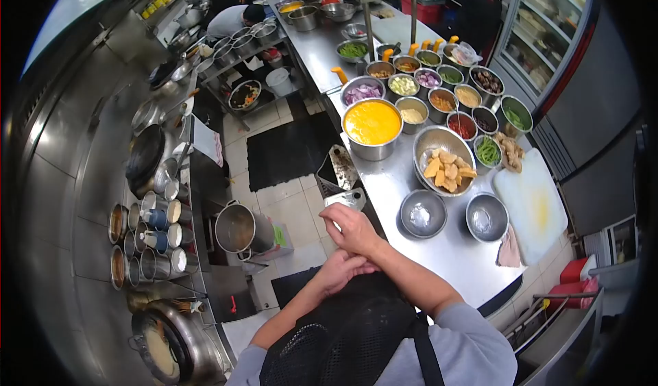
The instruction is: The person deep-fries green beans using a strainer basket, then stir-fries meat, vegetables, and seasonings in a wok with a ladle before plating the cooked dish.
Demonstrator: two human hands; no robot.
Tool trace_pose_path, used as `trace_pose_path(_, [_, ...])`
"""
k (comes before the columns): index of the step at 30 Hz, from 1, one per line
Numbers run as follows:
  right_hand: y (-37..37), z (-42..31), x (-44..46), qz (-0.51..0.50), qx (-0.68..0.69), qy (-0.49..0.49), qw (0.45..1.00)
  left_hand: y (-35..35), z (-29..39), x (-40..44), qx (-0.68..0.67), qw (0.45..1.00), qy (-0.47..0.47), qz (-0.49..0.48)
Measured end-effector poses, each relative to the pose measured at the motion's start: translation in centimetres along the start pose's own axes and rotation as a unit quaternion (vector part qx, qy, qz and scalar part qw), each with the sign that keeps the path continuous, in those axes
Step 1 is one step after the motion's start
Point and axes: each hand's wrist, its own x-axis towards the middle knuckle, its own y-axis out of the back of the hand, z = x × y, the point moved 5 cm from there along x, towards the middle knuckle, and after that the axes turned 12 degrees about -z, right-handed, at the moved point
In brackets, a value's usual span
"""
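Note:
My right hand (351,229) is raised in front of my body, past the table's left edge, with its fingers bent and a gap between thumb and fingers. It holds nothing visible. Just below it, my left hand (343,271) lies against my right wrist. Its fingertips are partly hidden there, and no object shows in it. On the steel table (384,194), to the right of my hands, are two metal bowls (423,214) (487,217) and a larger bowl (426,146) of pale yellow-brown chunks (449,170).
Behind the bowls stand a pot of yellow liquid (372,122) and several containers of chopped food. A cutting board (531,204) lies at the right. A stockpot (240,228) stands left of my hands, beyond it a stove line. People (229,23) work in the background.

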Motion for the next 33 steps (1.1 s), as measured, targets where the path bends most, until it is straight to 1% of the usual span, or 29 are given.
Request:
trace_pose_path(2, [-0.9, -0.4, -0.4, -0.01, 0.009, -0.044, 0.999, 0.6, 1.1, -2.2, -0.023, 0.999, -0.049, -0.001])
trace_pose_path(3, [2.1, 2.3, -2.8, -0.024, -0.024, -0.048, 0.998, -0.6, -0.6, 1.9, -0.037, 0.997, -0.064, -0.031])
trace_pose_path(5, [1.8, 2.1, -4.4, 0.009, -0.005, -0.069, 0.998, 0.1, -0.1, 0.1, -0.055, 0.994, -0.09, 0.021])
trace_pose_path(6, [1.3, 2.1, -5.4, 0.018, 0.014, -0.093, 0.995, 0.1, 0.1, -1.1, -0.051, 0.994, -0.093, 0.03])
trace_pose_path(7, [1.1, 2.2, -6.4, 0.019, 0.009, -0.097, 0.995, 0.2, -0.1, -1.4, -0.053, 0.994, -0.09, 0.025])
trace_pose_path(9, [0.4, 2.6, -8.8, 0.032, -0.009, -0.132, 0.991, 1.5, 0.2, -2.9, -0.065, 0.987, -0.13, 0.064])
trace_pose_path(10, [-0.8, 2.3, -10.7, 0.001, 0.002, -0.167, 0.986, 3.2, 0.6, -4.4, -0.083, 0.978, -0.177, 0.07])
trace_pose_path(11, [-1.8, 2.1, -12.2, -0.004, 0.001, -0.162, 0.987, 3.7, 1.1, -5.6, -0.085, 0.977, -0.184, 0.072])
trace_pose_path(13, [-4.8, 1.8, -14.1, -0.111, -0.013, -0.206, 0.972, 4.3, 2.2, -8.3, -0.104, 0.963, -0.238, 0.07])
trace_pose_path(15, [-7.6, 0.4, -15.0, -0.207, 0.017, -0.205, 0.956, 5.3, 2.2, -11.1, -0.111, 0.951, -0.277, 0.075])
trace_pose_path(16, [-8.8, -0.9, -14.7, -0.248, 0.022, -0.216, 0.944, 5.8, 1.8, -12.6, -0.137, 0.945, -0.288, 0.074])
trace_pose_path(19, [-13.3, -3.6, -13.0, -0.33, 0.005, -0.153, 0.931, 8.3, -0.1, -16.8, -0.184, 0.927, -0.315, 0.084])
trace_pose_path(20, [-14.6, -4.4, -12.4, -0.335, 0.0, -0.148, 0.93, 9.0, -1.0, -17.9, -0.204, 0.923, -0.313, 0.088])
trace_pose_path(22, [-16.6, -6.7, -10.4, -0.364, -0.025, -0.103, 0.925, 10.1, -2.3, -20.1, -0.213, 0.915, -0.33, 0.09])
trace_pose_path(24, [-17.9, -9.1, -8.8, -0.367, -0.027, -0.113, 0.923, 10.7, -3.5, -22.0, -0.224, 0.912, -0.334, 0.085])
trace_pose_path(25, [-18.7, -9.9, -8.1, -0.37, -0.024, -0.12, 0.921, 11.2, -3.7, -23.0, -0.221, 0.905, -0.352, 0.09])
trace_pose_path(26, [-19.8, -10.3, -7.7, -0.379, -0.028, -0.102, 0.919, 11.7, -4.0, -24.0, -0.218, 0.9, -0.366, 0.095])
trace_pose_path(27, [-20.6, -10.6, -7.7, -0.383, -0.032, -0.092, 0.919, 11.9, -4.5, -24.9, -0.22, 0.907, -0.349, 0.082])
trace_pose_path(29, [-22.0, -11.3, -8.1, -0.388, -0.033, -0.082, 0.918, 12.9, -4.9, -27.0, -0.2, 0.892, -0.385, 0.131])
trace_pose_path(30, [-22.6, -11.1, -8.6, -0.373, -0.037, -0.105, 0.921, 13.0, -5.5, -27.6, -0.201, 0.902, -0.365, 0.115])
trace_pose_path(32, [-24.4, -11.1, -9.6, -0.421, -0.031, -0.078, 0.903, 14.1, -6.8, -29.7, -0.212, 0.886, -0.38, 0.161])
trace_pose_path(33, [-24.8, -11.1, -10.0, -0.415, -0.031, -0.086, 0.905, 14.4, -7.5, -30.2, -0.212, 0.891, -0.371, 0.156])
